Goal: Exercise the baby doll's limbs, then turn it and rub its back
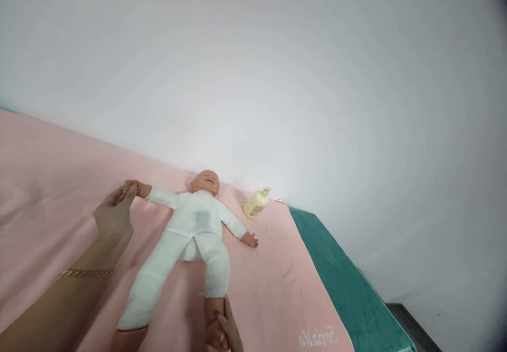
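Observation:
A baby doll (184, 212) in white cloth lies on its back on a pink sheet (285, 278), arms spread and head toward the wall. At its outstretched arm on the left, my left hand (114, 214) pinches the doll's small hand between thumb and fingers. Low in the view, my right hand (232, 325) is wrapped round the doll's lower leg near the foot; only some of its fingers show. The doll's other arm rests on the sheet, untouched. Its other foot is cut off by the bottom edge.
A pale yellow pump bottle (256, 203) stands on the sheet beside the doll, close to the white wall (253, 77). A green cover (340, 272) shows past the sheet's right edge, with a dark ledge (412, 325) beyond it.

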Available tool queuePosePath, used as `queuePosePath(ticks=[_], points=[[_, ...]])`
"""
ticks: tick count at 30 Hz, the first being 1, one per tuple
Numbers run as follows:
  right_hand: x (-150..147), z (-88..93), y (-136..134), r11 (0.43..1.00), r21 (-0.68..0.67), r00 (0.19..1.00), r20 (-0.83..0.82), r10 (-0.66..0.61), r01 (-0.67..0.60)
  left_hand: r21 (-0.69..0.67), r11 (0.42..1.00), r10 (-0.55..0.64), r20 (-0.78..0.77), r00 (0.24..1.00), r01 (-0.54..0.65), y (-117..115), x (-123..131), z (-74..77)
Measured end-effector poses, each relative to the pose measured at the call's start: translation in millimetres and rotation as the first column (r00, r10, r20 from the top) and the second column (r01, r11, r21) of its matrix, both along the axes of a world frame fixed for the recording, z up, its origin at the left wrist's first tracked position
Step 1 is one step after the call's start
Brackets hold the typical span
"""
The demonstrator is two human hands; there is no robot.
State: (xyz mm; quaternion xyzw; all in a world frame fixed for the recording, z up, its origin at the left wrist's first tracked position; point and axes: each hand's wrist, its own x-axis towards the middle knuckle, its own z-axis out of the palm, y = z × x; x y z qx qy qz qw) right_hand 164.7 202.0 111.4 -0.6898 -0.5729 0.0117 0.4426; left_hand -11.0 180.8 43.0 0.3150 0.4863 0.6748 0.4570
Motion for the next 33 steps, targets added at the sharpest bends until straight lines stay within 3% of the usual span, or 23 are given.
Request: queuePosePath(ticks=[4, 10, 12, 14, 18, 21, 26, 33], points=[[-6, -0.9, -49, 0.999, 0.039, 1.0, -0.005, -0.027, 0.027, 0.079, 0.994, -0.071, -0.015, 0.997, 0.072, 7, 7, 3.1], [-11, -38.4, -202, 0.991, 0.114, 0.997, -0.048, -0.059, 0.064, 0.098, 0.941, -0.285, -0.285, 0.915, 0.324, -6, 17, 3.4], [-10, -53.3, -236, 0.988, 0.133, 0.995, -0.07, -0.065, 0.074, 0.081, 0.904, -0.366, -0.365, 0.856, 0.421, -11, 20, 3.0], [-7, -64.3, -247, 0.986, 0.147, 0.994, -0.091, -0.062, 0.075, 0.123, 0.856, -0.41, -0.432, 0.803, 0.503, -12, 22, 0.8], [-2, -73.5, -230, 0.987, 0.14, 0.989, -0.14, -0.055, 0.075, 0.228, 0.737, -0.393, -0.621, 0.678, 0.636, -8, 24, -7.6], [-1, -74.5, -222, 0.989, 0.122, 0.982, -0.179, -0.061, 0.083, 0.224, 0.709, -0.425, -0.621, 0.659, 0.668, -7, 25, -10.2], [-1, -78.2, -239, 0.991, 0.091, 0.971, -0.225, -0.079, 0.102, 0.118, 0.824, -0.481, -0.37, 0.795, 0.553, -10, 23, -1.0], [-1, -97.3, -286, 0.991, 0.087, 0.967, -0.241, -0.082, 0.106, 0.099, 0.965, -0.238, -0.075, 0.968, 0.244, 2, 11, 5.5]])
